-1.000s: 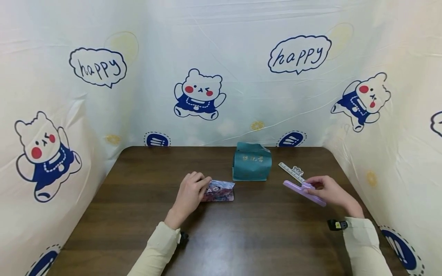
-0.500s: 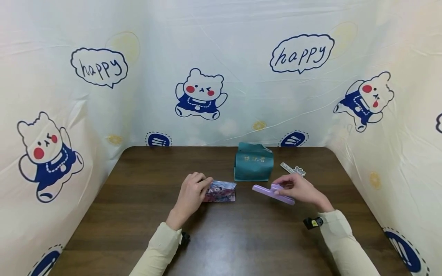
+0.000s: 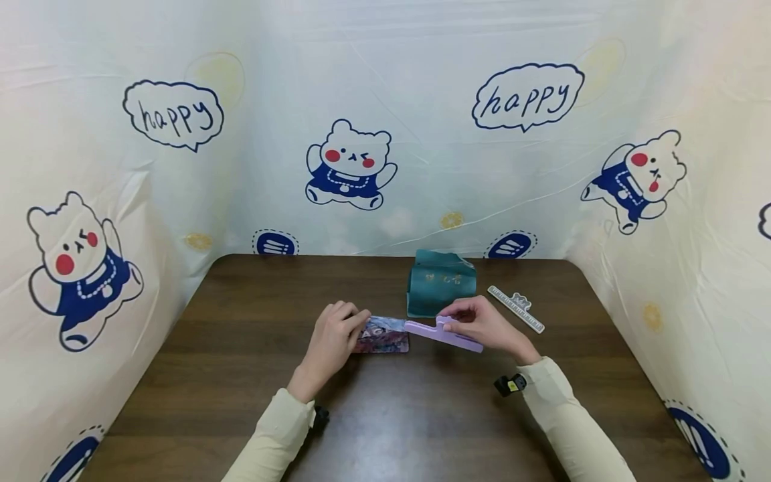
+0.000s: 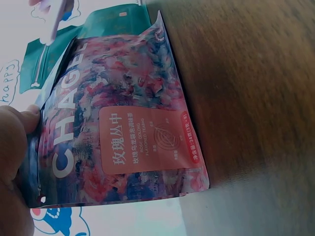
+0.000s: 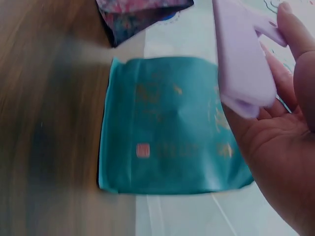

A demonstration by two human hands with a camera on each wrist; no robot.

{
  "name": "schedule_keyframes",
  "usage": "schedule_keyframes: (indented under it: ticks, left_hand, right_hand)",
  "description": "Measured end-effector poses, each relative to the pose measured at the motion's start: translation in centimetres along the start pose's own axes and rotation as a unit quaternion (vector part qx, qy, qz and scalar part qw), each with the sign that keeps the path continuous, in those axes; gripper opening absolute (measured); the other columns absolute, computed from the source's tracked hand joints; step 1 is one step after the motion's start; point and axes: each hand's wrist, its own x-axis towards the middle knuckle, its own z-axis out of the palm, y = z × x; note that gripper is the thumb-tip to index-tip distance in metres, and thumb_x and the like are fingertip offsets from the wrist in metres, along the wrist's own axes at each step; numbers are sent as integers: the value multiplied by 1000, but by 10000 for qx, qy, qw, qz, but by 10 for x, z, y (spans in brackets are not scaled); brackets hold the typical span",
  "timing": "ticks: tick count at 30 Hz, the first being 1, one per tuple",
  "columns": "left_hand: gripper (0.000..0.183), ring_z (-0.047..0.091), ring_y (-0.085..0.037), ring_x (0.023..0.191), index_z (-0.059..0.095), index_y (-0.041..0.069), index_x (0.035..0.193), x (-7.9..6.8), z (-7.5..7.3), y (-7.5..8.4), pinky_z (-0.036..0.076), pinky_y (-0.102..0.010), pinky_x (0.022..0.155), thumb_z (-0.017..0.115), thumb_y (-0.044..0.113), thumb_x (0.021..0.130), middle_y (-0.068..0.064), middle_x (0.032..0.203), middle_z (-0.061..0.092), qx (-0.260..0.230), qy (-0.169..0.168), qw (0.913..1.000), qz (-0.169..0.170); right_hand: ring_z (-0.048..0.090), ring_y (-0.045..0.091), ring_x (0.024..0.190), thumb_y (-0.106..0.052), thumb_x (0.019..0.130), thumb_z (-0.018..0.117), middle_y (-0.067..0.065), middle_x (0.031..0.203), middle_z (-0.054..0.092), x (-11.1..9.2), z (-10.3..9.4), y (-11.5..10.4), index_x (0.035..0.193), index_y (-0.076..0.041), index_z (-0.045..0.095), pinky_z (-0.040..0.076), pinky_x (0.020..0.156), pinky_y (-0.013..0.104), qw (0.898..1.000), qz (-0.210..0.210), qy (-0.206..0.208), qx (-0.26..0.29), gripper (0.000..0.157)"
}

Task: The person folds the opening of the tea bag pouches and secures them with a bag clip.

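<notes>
My left hand (image 3: 328, 340) pinches the folded top of a floral tea pouch (image 3: 382, 339) in the middle of the table. In the left wrist view, the thumb presses this fold at the left, and the pouch's pink label (image 4: 147, 140) faces the camera. To the right, my right hand (image 3: 484, 326) holds a lilac sealing clip (image 3: 434, 331) by its handles between thumb and fingers. The clip's left end overlaps the pouch's right top corner in the head view. Up close in the right wrist view, the clip (image 5: 243, 54) points away from the palm.
Just behind the clip stands a teal tea bag (image 3: 442, 286) with its top folded over. A clear ruler-marked clip (image 3: 517, 308) lies to its right on the brown wooden table (image 3: 241, 375). Printed cloth (image 3: 415, 167) hangs around the back and sides.
My right hand has carried the lilac clip leftward from beside the clear clip to the pouch's right end. The left hand and pouch have stayed in place.
</notes>
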Motion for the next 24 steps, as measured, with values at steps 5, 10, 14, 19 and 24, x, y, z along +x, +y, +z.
schedule_keyframes:
  ticks: [5, 10, 14, 19, 24]
  left_hand:
    - [16, 48, -16, 71, 73, 11, 101, 0, 2, 1, 35, -29, 64, 64, 13, 89, 1, 79, 57, -50, -21, 10000, -5]
    - [15, 48, -16, 71, 73, 11, 100, 3, 3, 0, 34, -29, 65, 63, 13, 89, 1, 78, 57, -46, -29, 10000, -5]
    - [15, 48, -16, 72, 73, 11, 100, 5, 4, 0, 34, -29, 65, 63, 13, 89, 1, 79, 57, -39, -73, 10000, -10]
    - [15, 48, -17, 72, 73, 11, 100, 6, 3, 1, 35, -29, 65, 63, 13, 89, 0, 79, 58, 11, -65, 10000, 12]
    - [14, 48, -17, 71, 73, 12, 99, 3, 1, 0, 34, -30, 65, 65, 12, 87, 0, 78, 57, 43, -22, 10000, -39]
  right_hand:
    - [56, 17, 78, -20, 88, 64, -1, 95, 67, 6, 10, 10, 107, -14, 70, 49, 65, 27, 9999, -88, 18, 72, 21]
    - [57, 17, 81, -19, 87, 65, 0, 97, 67, 11, 15, -3, 107, -13, 69, 50, 68, 26, 9995, -118, 277, 128, 21]
    - [58, 20, 83, -12, 87, 65, 8, 98, 67, 15, 17, -20, 107, -3, 68, 51, 71, 29, 9978, -272, 508, 329, 22]
    - [59, 20, 85, -12, 87, 65, 9, 101, 66, 21, 24, -26, 108, 1, 67, 52, 75, 31, 9961, -248, 691, 499, 24]
    - [61, 22, 86, -11, 86, 66, 10, 101, 66, 27, 36, -19, 107, 0, 67, 53, 78, 35, 9933, -262, 833, 763, 24]
